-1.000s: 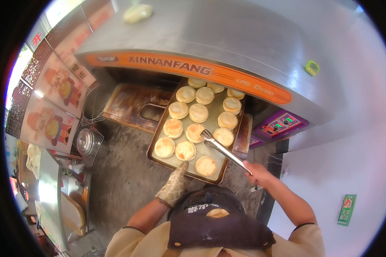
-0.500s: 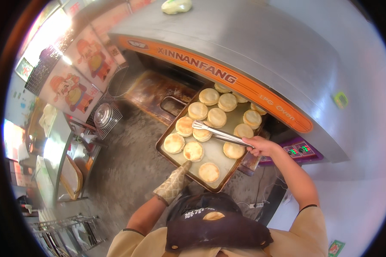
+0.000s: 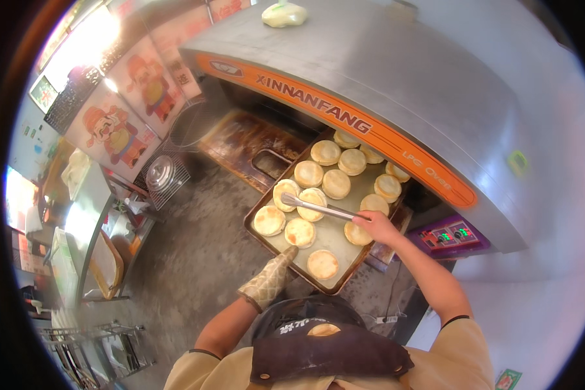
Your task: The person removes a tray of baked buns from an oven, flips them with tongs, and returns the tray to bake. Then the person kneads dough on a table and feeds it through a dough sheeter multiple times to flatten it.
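Observation:
A dark-rimmed baking tray (image 3: pixel 335 235) sticks partway out of the oven mouth, carrying many round, flat golden breads (image 3: pixel 323 264). My left hand (image 3: pixel 266 279), inside a quilted oven mitt, grips the tray's near-left rim, with its thumb over the edge. Metal tongs (image 3: pixel 335 210) are held in my right hand (image 3: pixel 377 227), which reaches in over the tray's right side. Their tips lie against a browned bread (image 3: pixel 285 192) in the left part of the tray; I cannot tell whether they pinch it. A neighbouring bread (image 3: pixel 313 203) lies partly under the tongs.
The steel oven (image 3: pixel 422 78) has an orange front strip and a lit control panel (image 3: pixel 450 237) at right. A brown metal plate (image 3: pixel 240 140) with a handle sits left of the tray. Farther left are a wire rack (image 3: pixel 172 182) with a round lid and a counter (image 3: pixel 88 221).
The tongs have moved left across the tray, from between two breads onto the left one. My mitt stays at the tray's rim. The whole view has shifted slightly.

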{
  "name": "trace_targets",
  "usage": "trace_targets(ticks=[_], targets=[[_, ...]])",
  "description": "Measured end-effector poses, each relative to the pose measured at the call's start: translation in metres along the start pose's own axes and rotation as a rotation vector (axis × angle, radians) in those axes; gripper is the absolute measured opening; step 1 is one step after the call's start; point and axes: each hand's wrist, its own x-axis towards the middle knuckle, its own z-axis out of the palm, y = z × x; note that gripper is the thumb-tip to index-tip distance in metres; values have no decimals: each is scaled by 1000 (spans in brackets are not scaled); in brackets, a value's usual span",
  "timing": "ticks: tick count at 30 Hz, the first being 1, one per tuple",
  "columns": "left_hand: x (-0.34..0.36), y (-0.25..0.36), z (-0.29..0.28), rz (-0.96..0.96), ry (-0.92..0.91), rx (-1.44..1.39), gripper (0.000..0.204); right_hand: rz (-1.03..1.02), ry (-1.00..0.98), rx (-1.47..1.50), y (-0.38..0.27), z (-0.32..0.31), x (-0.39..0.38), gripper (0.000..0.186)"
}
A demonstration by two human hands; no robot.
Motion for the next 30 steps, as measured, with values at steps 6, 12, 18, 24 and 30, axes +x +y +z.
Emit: trace_targets(ticks=[6,12,18,24,30], targets=[[-1,8,-1,-24,-62,6,54,-325,240,-694,-19,2,-53,45],[11,3,-19,-60,-59,16,52,-383,357,-1078,-16,19,-103,50],[4,10,-16,-79,-146,8,50,-266,409,-1166,-36,47,-167,58],[-2,19,-13,-107,-175,-3,49,-276,507,-1111,-50,82,-152,59],[-3,22,-17,-75,-163,29,47,-77,471,-1076,-90,84,-192,56]])
